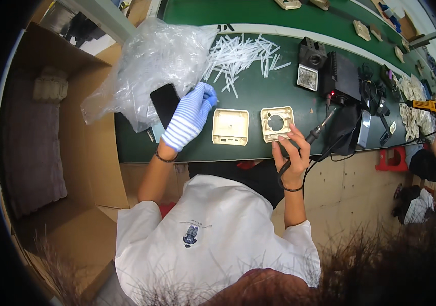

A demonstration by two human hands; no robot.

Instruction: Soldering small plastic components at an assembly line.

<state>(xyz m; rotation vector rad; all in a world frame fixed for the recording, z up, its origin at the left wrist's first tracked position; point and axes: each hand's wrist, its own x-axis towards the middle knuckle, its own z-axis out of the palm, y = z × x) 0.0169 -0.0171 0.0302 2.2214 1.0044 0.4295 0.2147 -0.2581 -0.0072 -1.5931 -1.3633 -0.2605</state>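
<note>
Soldering iron (315, 134) in right hand (293, 159), fingertips (280, 138) on round-holed housing (266, 122), gloved left hand (191, 113) near white strips (241, 55), its grip unclear.

I find the right hand (294, 155) bare, gripping a soldering iron (314, 134) whose metal tip points up and away; its fingertips rest at the near edge of a cream housing (277, 110) with a round opening. Just left lies a second cream shell (231, 124) — apart from the first. I record the left hand (187, 120) in a blue-and-white striped glove, fingers curled, contents unclear to me. Beside it: a dark phone (164, 102), a clear plastic bag (157, 61) and scattered white strips (241, 53).
</note>
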